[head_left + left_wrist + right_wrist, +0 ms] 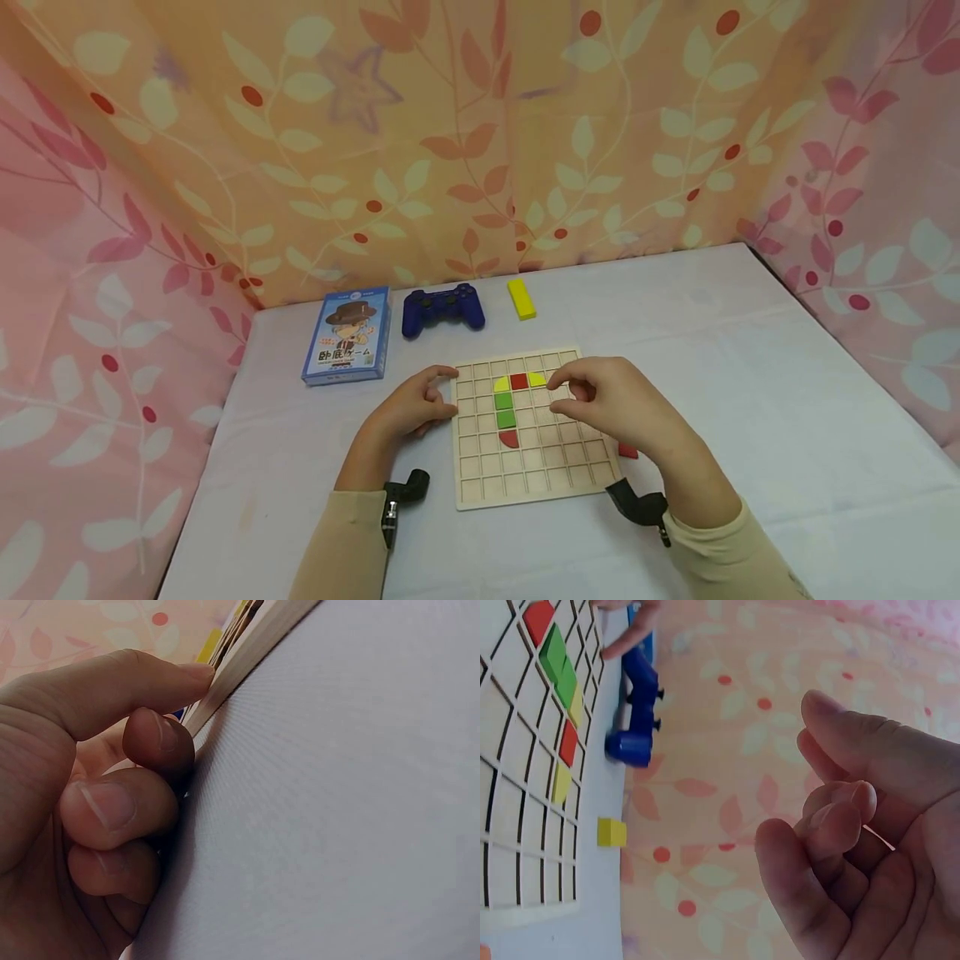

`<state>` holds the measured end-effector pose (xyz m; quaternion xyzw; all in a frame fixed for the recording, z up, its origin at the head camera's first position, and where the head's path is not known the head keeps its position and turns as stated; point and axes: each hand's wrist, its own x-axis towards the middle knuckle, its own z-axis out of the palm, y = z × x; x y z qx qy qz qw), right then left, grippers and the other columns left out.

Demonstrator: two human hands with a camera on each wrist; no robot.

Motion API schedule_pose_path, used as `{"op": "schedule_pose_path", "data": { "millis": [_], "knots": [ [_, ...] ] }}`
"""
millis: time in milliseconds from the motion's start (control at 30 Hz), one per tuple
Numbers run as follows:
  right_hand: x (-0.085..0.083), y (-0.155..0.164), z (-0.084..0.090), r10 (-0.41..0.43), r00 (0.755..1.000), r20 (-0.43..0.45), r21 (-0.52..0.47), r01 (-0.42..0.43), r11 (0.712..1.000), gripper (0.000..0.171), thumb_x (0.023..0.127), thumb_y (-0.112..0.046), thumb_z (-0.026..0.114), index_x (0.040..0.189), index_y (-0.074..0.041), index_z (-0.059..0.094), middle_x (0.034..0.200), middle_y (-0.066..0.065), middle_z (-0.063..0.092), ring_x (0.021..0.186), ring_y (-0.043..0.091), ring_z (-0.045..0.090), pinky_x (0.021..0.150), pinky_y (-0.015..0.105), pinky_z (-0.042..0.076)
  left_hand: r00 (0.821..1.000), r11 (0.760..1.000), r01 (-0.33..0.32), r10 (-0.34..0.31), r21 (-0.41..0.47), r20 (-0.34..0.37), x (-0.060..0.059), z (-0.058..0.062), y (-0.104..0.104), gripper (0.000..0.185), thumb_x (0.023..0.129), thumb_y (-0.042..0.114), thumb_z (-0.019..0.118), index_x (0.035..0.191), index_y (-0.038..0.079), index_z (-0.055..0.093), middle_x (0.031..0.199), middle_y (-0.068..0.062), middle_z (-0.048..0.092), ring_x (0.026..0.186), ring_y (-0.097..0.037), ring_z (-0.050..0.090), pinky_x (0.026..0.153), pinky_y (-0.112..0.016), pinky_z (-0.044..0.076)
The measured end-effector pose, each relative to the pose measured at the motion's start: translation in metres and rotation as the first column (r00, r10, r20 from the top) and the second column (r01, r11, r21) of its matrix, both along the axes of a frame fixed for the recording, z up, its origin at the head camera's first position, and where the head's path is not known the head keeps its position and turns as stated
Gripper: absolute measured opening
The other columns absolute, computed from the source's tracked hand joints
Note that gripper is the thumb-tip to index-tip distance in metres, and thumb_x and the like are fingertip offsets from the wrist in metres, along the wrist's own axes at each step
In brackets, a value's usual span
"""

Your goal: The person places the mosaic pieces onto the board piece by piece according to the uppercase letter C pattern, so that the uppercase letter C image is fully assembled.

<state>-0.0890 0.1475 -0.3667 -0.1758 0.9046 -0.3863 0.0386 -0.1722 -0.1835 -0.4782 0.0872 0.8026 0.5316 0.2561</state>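
Note:
A light wooden grid board [480, 492] lies on the white cloth. My left hand [412, 404] is at its left edge, thumb and index finger apart and touching the rim; the other fingers curl inward in the left wrist view. Over the board's right part hovers my right hand [618, 404], thumb and index finger apart with nothing between them. Pieces in the grid form a bent line: a yellow rounded piece [502, 384], a red square [519, 382], another yellow rounded piece [537, 379], two green squares [505, 409] and a red rounded piece [509, 438].
A red piece [627, 451] lies just off the board's right edge, partly hidden by the right forearm. Behind the board are a blue box [347, 335], a dark blue game controller [443, 309] and a yellow block [521, 299]. Patterned curtains [480, 142] surround the table.

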Motion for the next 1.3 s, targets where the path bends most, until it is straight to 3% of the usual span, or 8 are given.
{"op": "schedule_pose_path", "data": {
  "millis": [233,400,633,767,933,1067,1300],
  "knots": [
    [-0.004,0.031,-0.005,-0.047,0.993,0.108,-0.03,0.05,0.998,0.02,0.086,-0.017,0.084,0.104,-0.015,0.075,0.075,0.0,0.048,0.067,0.017,0.046,0.056,0.028,0.037,1.0,1.0,0.008,-0.008,0.002,-0.013,0.0,0.001,0.0,0.063,0.091,0.008,0.077,0.147,0.012,0.049,0.058,-0.001,0.052,0.038,-0.013,0.039,0.041,-0.028,0.034],
    [-0.017,0.056,-0.019,-0.027,0.981,0.193,-0.009,0.029,1.0,0.027,0.086,-0.016,0.083,0.11,-0.009,0.073,0.075,0.001,0.046,0.068,0.016,0.044,0.059,0.028,0.035,1.0,1.0,0.004,-0.004,0.01,-0.007,0.0,-0.001,0.0,0.063,0.091,0.008,0.077,0.147,0.012,0.049,0.058,-0.002,0.052,0.038,-0.013,0.038,0.041,-0.028,0.034],
    [-0.03,0.084,-0.045,-0.003,0.909,0.417,-0.011,0.008,1.0,0.033,0.085,-0.008,0.077,0.117,-0.003,0.069,0.072,0.002,0.044,0.06,0.016,0.041,0.053,0.027,0.038,1.0,1.0,0.005,-0.005,0.008,-0.008,0.0,-0.004,-0.001,0.064,0.091,0.009,0.077,0.148,0.011,0.048,0.058,-0.002,0.053,0.037,-0.012,0.039,0.04,-0.027,0.034],
    [-0.033,0.09,-0.057,-0.029,0.867,0.497,0.016,0.024,1.0,0.033,0.081,-0.003,0.078,0.112,-0.005,0.069,0.066,0.0,0.044,0.057,0.015,0.039,0.052,0.026,0.033,1.0,1.0,0.013,-0.012,0.007,-0.013,-0.001,-0.004,-0.001,0.064,0.091,0.009,0.077,0.148,0.012,0.048,0.058,-0.001,0.053,0.037,-0.013,0.039,0.04,-0.028,0.034],
    [-0.033,0.09,-0.068,-0.038,0.833,0.552,0.029,0.026,0.999,0.036,0.074,0.002,0.078,0.107,-0.007,0.069,0.063,0.0,0.047,0.054,0.013,0.04,0.051,0.025,0.031,1.0,1.0,0.02,-0.02,0.01,-0.014,-0.001,-0.002,0.0,0.064,0.091,0.009,0.077,0.148,0.011,0.048,0.058,-0.002,0.053,0.037,-0.013,0.039,0.04,-0.028,0.034],
    [-0.032,0.087,-0.073,-0.036,0.834,0.551,0.032,0.021,0.999,0.037,0.071,0.004,0.078,0.105,-0.006,0.067,0.064,0.001,0.049,0.054,0.014,0.042,0.052,0.025,0.031,1.0,1.0,0.01,-0.01,0.009,-0.01,-0.001,-0.003,0.0,0.064,0.091,0.009,0.077,0.147,0.013,0.049,0.058,-0.002,0.053,0.037,-0.013,0.038,0.04,-0.028,0.034],
    [-0.03,0.087,-0.073,-0.055,0.862,0.504,0.074,0.02,0.997,0.03,0.073,0.002,0.082,0.097,-0.005,0.065,0.066,0.003,0.051,0.059,0.017,0.047,0.056,0.031,0.036,1.0,1.0,0.007,-0.007,0.007,-0.008,-0.002,-0.005,-0.002,0.063,0.09,0.009,0.078,0.146,0.015,0.05,0.058,-0.002,0.053,0.037,-0.013,0.039,0.04,-0.028,0.034]
  ]
}}
